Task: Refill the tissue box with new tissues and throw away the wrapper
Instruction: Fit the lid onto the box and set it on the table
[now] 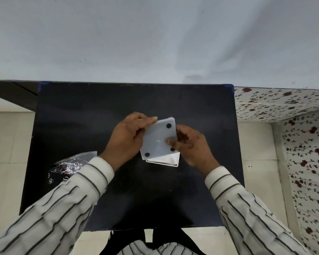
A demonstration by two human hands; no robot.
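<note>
Head view: hands [160, 142] gripping box base [157, 138].

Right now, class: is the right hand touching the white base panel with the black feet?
Touching. The head view shows the right hand with its fingers lying on the base panel, thumb against its edge.

One tissue box [159, 138], one wrapper [70, 163], two hands, one table [81, 116]

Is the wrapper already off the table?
No, the clear plastic wrapper lies on the black table, beside the left sleeve.
</note>
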